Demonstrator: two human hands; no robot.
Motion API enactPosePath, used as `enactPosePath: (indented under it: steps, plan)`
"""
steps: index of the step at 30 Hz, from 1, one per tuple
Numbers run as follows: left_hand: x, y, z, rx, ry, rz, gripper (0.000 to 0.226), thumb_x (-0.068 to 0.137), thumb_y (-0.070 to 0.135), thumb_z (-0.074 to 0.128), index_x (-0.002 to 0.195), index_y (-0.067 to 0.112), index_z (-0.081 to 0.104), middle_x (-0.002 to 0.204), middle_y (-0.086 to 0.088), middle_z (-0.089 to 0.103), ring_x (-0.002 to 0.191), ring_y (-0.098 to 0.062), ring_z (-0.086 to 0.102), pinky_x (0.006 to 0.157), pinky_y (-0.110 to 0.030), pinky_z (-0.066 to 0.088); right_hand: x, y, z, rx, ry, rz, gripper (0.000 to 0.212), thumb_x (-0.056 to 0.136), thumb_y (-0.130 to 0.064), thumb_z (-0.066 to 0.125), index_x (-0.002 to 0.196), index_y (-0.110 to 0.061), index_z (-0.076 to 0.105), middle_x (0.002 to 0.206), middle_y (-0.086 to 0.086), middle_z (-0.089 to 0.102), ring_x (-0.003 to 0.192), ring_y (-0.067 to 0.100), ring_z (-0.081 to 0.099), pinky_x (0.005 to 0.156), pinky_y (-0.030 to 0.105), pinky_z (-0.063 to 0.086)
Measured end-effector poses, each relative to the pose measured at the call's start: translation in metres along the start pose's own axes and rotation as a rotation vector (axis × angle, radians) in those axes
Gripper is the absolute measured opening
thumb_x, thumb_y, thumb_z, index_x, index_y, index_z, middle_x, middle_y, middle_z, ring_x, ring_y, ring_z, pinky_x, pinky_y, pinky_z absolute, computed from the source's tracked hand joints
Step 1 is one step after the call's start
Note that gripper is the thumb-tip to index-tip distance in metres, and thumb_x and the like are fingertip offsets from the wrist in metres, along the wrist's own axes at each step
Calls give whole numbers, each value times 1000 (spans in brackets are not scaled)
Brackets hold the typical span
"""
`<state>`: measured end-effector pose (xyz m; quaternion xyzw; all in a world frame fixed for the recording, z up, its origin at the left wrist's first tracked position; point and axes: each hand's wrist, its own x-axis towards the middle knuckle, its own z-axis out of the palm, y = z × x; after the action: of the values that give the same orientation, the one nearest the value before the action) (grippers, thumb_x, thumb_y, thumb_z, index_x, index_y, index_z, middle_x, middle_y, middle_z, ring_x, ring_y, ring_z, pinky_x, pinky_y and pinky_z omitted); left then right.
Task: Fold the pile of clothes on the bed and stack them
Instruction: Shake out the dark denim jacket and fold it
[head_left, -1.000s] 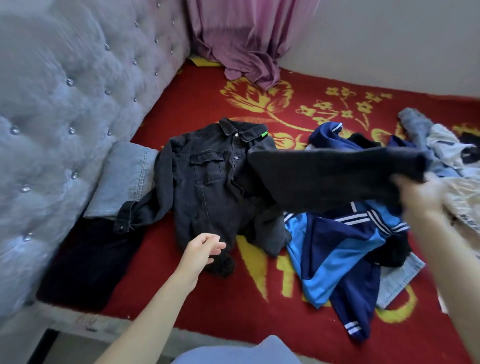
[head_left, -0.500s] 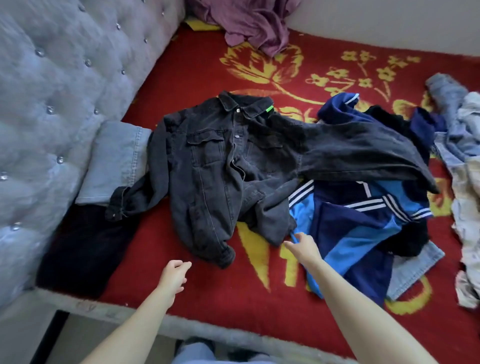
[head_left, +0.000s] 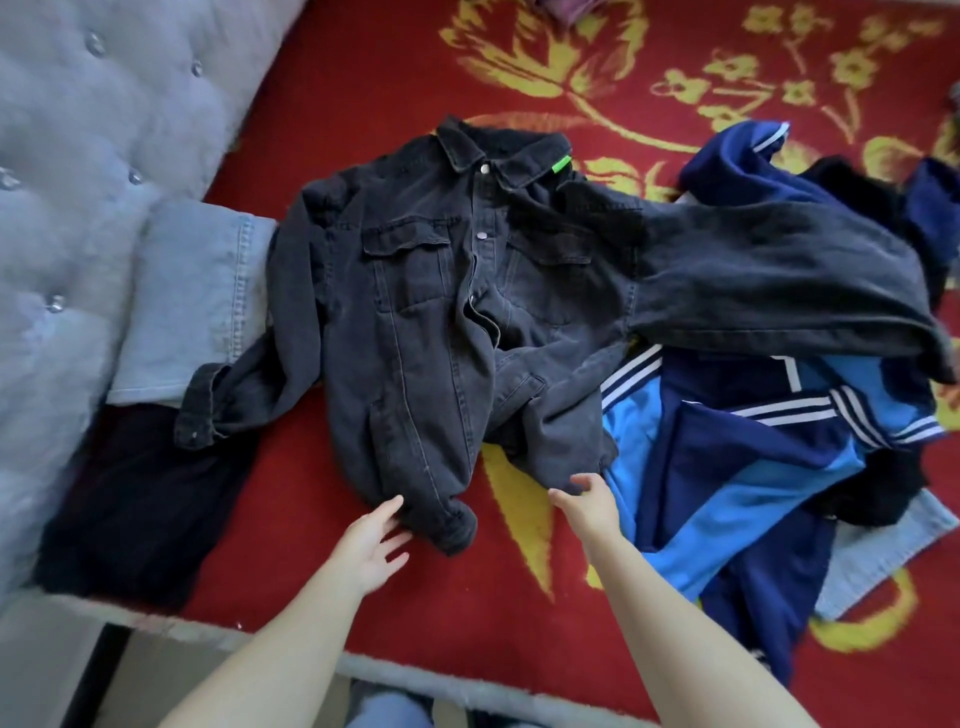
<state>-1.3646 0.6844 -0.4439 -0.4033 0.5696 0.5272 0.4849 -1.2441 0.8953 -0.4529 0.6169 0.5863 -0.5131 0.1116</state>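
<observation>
- Red bedspread (head_left: 363, 104) with yellow flowers covers the bed where I work, and a grey tufted headboard (head_left: 78, 182) rises along my left.
- The black denim jacket (head_left: 415, 312) lies front-up in the middle of the spread. Its collar points away from me and its hem toward me, so its long axis runs far to near.
- A small green tag (head_left: 561, 163) sticks out at the collar; I can read no writing on it.
- One sleeve (head_left: 779, 275) stretches out to my right across the pile. The other bends to my left, with its cuff (head_left: 202, 405) resting on the folded things there.
- My left hand (head_left: 371, 545) is spread and relaxed, with the fingertips touching the near left corner of the hem and holding nothing.
- My right hand (head_left: 589, 506) reaches the hem of the other front panel, fingers loosely extended with the tips at the cloth's edge, and it has no grip on the cloth.
- Folded light-blue jeans (head_left: 192, 296) lie against the headboard, with a folded dark garment (head_left: 140, 493) just nearer me.
- To my right sits the unfolded heap: a blue tracksuit (head_left: 727, 467) with white stripes, over a pale denim piece (head_left: 872, 561).
</observation>
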Motion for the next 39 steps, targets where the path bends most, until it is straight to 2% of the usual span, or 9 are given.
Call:
enactPosePath:
  steps: [6, 9, 13, 17, 24, 30, 34, 37, 39]
  plan:
    - [-7, 7, 10, -82, 14, -65, 34, 93, 18, 54, 126, 16, 47, 112, -8, 55, 128, -25, 44, 108, -41, 26, 6, -14, 10, 488, -158, 314, 67, 86, -11, 65, 142, -8, 28, 132, 6, 51, 98, 20, 55, 100, 40, 32]
    - [-10, 15, 20, -115, 17, -47, 27, 92, 17, 56, 117, 24, 48, 116, -7, 53, 116, -23, 50, 99, -38, 33, 5, -32, 14, 400, -74, 219, 18, 82, -5, 67, 94, -9, 54, 92, 9, 54, 69, 18, 51, 68, 29, 40]
    - [-12, 20, 19, 79, 155, 249, 14, 86, 10, 61, 98, 16, 58, 106, -4, 62, 96, -21, 55, 86, -31, 40, -1, -38, 4, -16, 105, -62, 47, 77, -6, 63, 49, -20, 27, 46, -6, 30, 52, 16, 28, 55, 31, 21]
    - [-36, 22, -4, 65, 148, 467, 14, 83, 0, 61, 81, 15, 61, 88, -7, 65, 90, -24, 58, 76, -29, 47, -26, -34, -20, -321, 141, -287, 34, 86, -17, 51, 57, -13, 33, 59, -1, 39, 72, 22, 38, 69, 35, 29]
    - [-100, 41, -55, 210, 126, 678, 15, 92, 6, 54, 105, 11, 56, 109, -9, 59, 98, -23, 55, 86, -35, 42, -77, -34, -84, -148, 215, -611, 11, 94, -10, 50, 87, -3, 56, 79, 3, 56, 81, 20, 49, 66, 29, 29]
    - [-145, 64, -115, 262, 180, 669, 14, 87, 15, 63, 98, 7, 61, 98, -13, 62, 89, -29, 58, 80, -40, 45, -120, -30, -153, 570, -109, -292, 23, 94, -5, 44, 77, -4, 58, 51, 0, 65, 44, 8, 60, 41, 15, 46]
    - [-120, 28, -149, 636, 339, 542, 27, 79, 11, 73, 94, 1, 53, 95, -15, 60, 87, -30, 57, 77, -38, 45, -115, 41, -144, 365, -36, -19, 9, 67, -4, 65, 59, -2, 61, 43, 5, 59, 35, 17, 55, 36, 19, 43]
    - [-73, -24, -172, 763, 389, 398, 39, 73, -5, 73, 105, -4, 50, 102, -16, 58, 98, -34, 57, 82, -37, 45, -113, 104, -113, 63, 86, 131, 30, 87, 0, 52, 59, -7, 45, 30, -1, 45, 46, 20, 45, 48, 22, 36]
    - [-40, -53, -186, 911, 452, 350, 45, 75, -6, 66, 117, -4, 48, 112, -19, 59, 103, -37, 56, 87, -37, 45, -115, 136, -87, -148, 124, 145, 18, 85, -10, 53, 70, -4, 49, 53, 11, 56, 62, 26, 46, 62, 27, 40]
